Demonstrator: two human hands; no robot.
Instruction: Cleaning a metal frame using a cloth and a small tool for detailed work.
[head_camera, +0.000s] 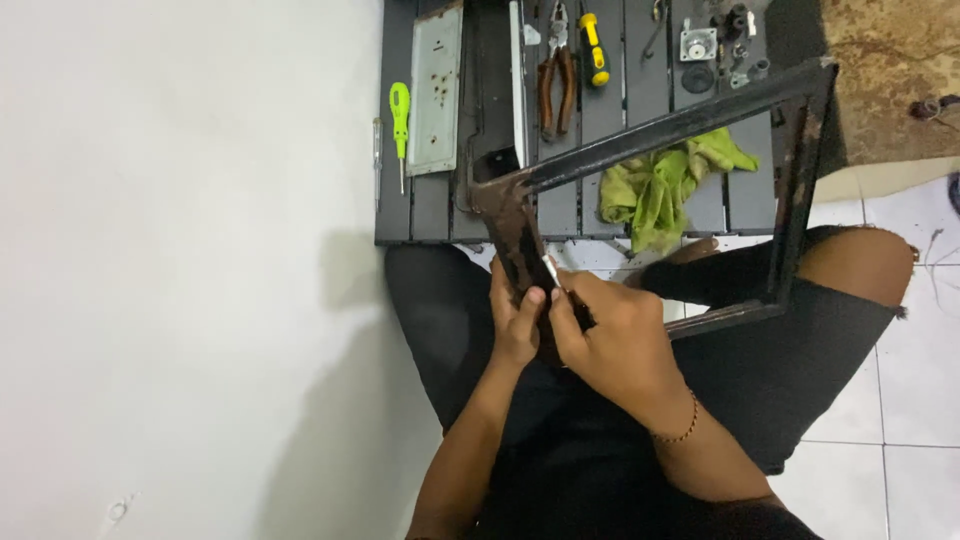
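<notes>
A rusty, rough metal frame (660, 130), a crumpled green cloth (660, 185), and glossy white floor tiles (900, 400).

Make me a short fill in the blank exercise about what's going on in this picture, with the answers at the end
1. Both hands, the left hand and the right hand, meet on a rusty dark metal ____ that rests across the person's lap.
2. The crumpled cloth on the dark slatted table is ____ in colour.
3. The pliers with brown handles lie on the ____.
4. The beaded bracelet sits on the ____ wrist.

Missing words: frame; green; table; right
</notes>
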